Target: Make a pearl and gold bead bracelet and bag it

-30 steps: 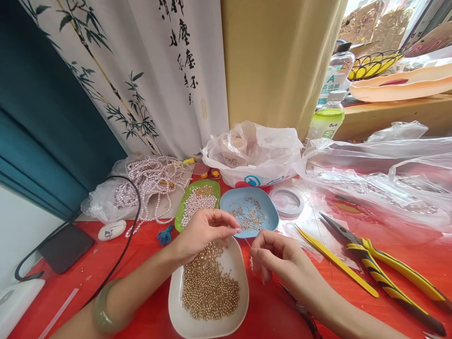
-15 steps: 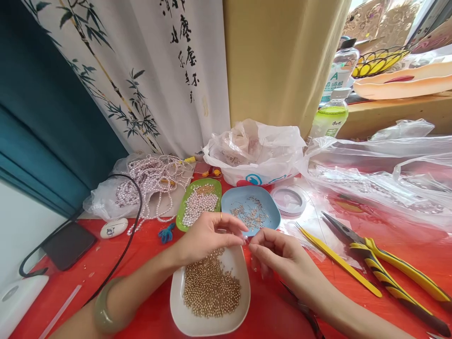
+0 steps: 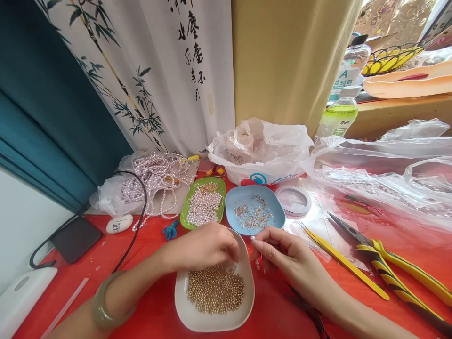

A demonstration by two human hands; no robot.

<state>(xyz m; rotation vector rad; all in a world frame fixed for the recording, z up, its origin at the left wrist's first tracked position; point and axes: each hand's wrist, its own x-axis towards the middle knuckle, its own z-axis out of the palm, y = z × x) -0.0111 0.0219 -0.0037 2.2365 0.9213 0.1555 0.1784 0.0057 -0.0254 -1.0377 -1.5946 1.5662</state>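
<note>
My right hand (image 3: 282, 249) pinches a white pearl bead (image 3: 253, 238) between thumb and forefinger. Below those fingers hangs a short strand with small beads (image 3: 257, 263). My left hand (image 3: 208, 247) reaches over the back of a white tray (image 3: 181, 301), its fingers curled down toward the gold beads (image 3: 216, 292). Its fingertips are close together, and what they hold, if anything, is too small to see. A blue tray (image 3: 231, 207) of thin metal pins (image 3: 252, 214) stands behind my hands. Left of it is a green tray (image 3: 183, 214) with pale pearl beads (image 3: 203, 207).
Yellow tweezers (image 3: 348, 263) and long-nose pliers (image 3: 381, 263) lie to the right. Another dark-jawed tool (image 3: 307, 306) rests partly under my right forearm. White plastic bags (image 3: 261, 146), bead strings (image 3: 151, 179) and a wire spool (image 3: 293, 200) sit further back. A black cable (image 3: 141, 212) curves at left.
My left hand has left the right hand's fingertips and dropped down over the gold beads. The pearl bead now shows at the right fingertips. The view has shifted slightly.
</note>
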